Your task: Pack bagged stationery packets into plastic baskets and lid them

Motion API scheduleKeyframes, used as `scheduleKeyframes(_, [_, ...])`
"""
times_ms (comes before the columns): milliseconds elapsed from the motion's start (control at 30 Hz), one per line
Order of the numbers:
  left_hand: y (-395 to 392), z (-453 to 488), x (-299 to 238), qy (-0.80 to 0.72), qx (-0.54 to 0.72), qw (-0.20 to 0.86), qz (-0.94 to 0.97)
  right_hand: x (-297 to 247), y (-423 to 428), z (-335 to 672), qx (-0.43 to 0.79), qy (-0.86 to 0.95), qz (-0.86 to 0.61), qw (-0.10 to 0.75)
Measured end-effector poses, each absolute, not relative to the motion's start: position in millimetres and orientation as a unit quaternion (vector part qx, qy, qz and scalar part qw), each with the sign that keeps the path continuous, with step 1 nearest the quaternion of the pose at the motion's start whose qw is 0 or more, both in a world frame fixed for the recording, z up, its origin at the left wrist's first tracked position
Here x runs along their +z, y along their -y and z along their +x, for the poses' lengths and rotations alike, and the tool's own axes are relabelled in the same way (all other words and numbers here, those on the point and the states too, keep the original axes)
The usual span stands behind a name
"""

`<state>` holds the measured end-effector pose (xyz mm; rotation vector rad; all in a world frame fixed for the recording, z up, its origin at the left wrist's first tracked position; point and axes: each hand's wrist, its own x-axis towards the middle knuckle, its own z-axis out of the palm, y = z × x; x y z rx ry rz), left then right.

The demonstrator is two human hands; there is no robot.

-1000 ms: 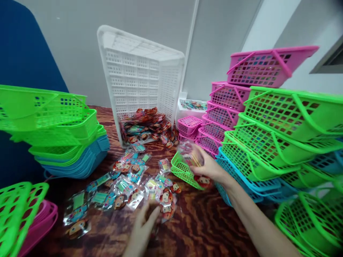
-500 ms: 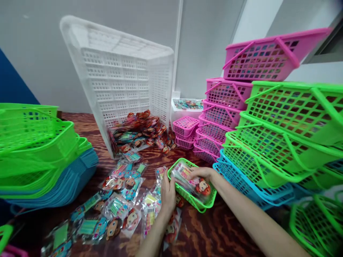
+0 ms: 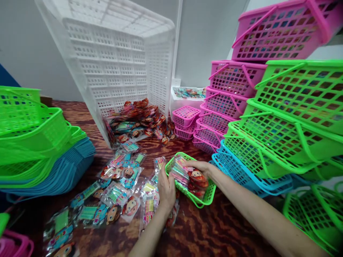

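A small green plastic basket (image 3: 199,204) sits on the wooden table in front of me. My left hand (image 3: 166,188) grips its left side, the thumb along the rim. Inside the basket is a stack of clear plastic packets (image 3: 180,174) with character-head prints and coloured strips. My right hand (image 3: 200,167) reaches over the far right rim and is closed on the stack; some of its fingers are hidden. Loose packets (image 3: 118,194) of the same sort are spread on the table left of my left hand.
A large white crate (image 3: 107,67) lies on its side at the back, packets piled in its mouth. Nested green baskets (image 3: 50,125) over blue ones (image 3: 72,166) stand left. Filled pink baskets (image 3: 235,76) and green baskets (image 3: 292,117) tower on the right. A white box (image 3: 184,103) holds packets behind.
The packet stack has gone lower into the green basket and now tilts, its edges fanned. My right hand stays on it. The camera view has shifted slightly downward and closer.
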<state>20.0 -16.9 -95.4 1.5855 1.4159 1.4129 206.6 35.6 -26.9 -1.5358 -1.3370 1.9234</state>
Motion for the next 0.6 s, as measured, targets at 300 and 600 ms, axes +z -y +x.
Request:
scheduleKeyframes(300, [23.2, 24.2, -86.1, -0.523, 0.529, 0.245, 0.622, -8.4, -8.4, 167.6, 0.328, 0.662, -0.663, 0.118])
scheduleKeyframes(600, [23.8, 19.0, -86.2, -0.519, 0.505, 0.244, 0.645, -8.9, 23.8, 166.2, -0.021, 0.787, -0.616, 0.037])
